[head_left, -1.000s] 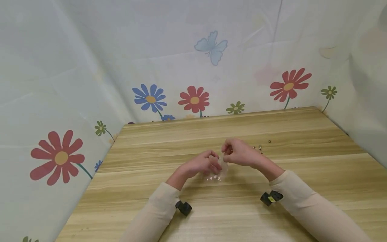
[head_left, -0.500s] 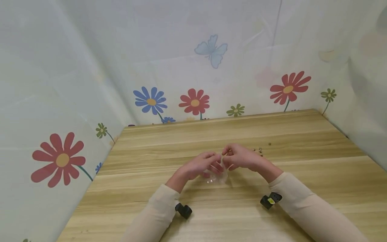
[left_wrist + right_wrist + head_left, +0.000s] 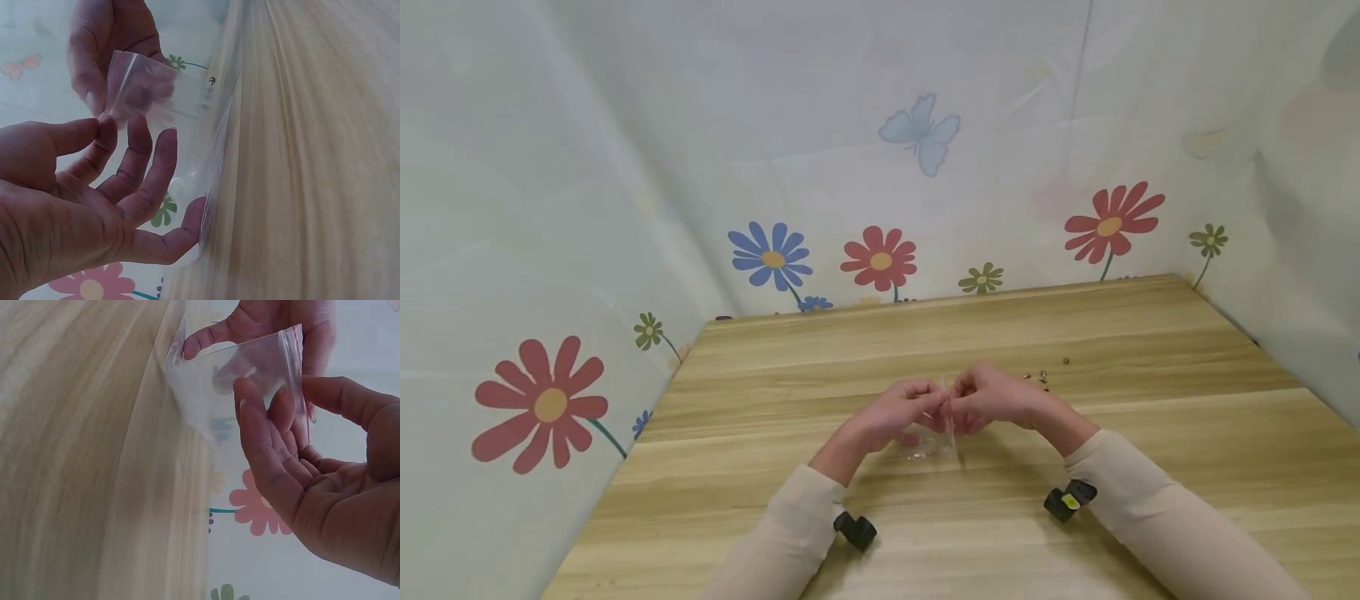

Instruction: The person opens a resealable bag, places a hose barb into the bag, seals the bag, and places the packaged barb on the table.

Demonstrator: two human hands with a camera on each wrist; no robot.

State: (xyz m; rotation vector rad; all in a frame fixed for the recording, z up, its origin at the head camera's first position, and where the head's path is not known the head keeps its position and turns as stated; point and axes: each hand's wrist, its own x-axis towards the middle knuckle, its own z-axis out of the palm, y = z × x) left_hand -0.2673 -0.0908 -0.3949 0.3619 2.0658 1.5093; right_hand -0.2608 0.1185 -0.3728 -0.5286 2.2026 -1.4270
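Pale cloth [image 3: 820, 167], softly creased and printed with flat-petalled flowers [image 3: 881, 261], hangs behind our table [image 3: 955, 542], whose smooth top shows long, streaky wood grain. Between our hands, over the middle of the table, we have a bag [image 3: 200, 387]: thin, clear plastic, roughly rectangular, with a ridged strip and a red line along its mouth. Our left hand [image 3: 887, 418] pinches the edge of that mouth between thumb and forefinger, its other fingers bent along the film. Our right hand [image 3: 1000, 396] pinches the same edge, thumb to one side, bent fingers to the other. Beyond our right wrist lie a few tiny, glinting bits [image 3: 1043, 377], too small to make out. Cream sleeves [image 3: 1142, 483] cover our forearms.
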